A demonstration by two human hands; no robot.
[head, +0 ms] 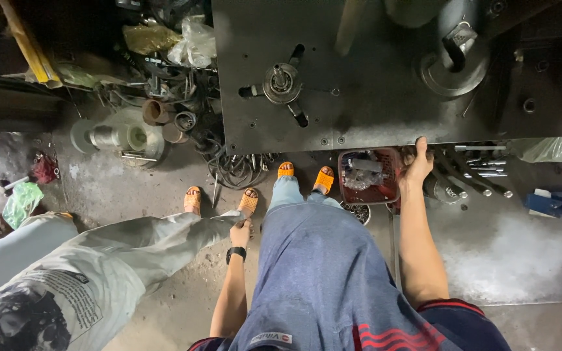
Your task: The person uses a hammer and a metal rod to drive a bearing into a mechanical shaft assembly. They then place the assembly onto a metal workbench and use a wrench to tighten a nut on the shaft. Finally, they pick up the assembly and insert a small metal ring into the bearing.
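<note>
The dark steel machine plate (372, 84) ends in a straight front edge, and the right hand (419, 162) rests there, fingers (421, 144) curled over that edge just beside a red basket (369, 177) of metal parts. A grey worktop (508, 253) lies bare to the right, while scrap crowds the dusty concrete floor (105, 188). The left hand (240, 233) hangs loosely closed, empty, near another person's trouser leg (157, 240).

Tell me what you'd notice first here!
The bright orange sandals on the dusty floor, two pairs side by side. Then the right hand gripping the edge of the big dark metal plate, beside a red basket. The left hand hangs beside another person's grey trouser leg.
</note>
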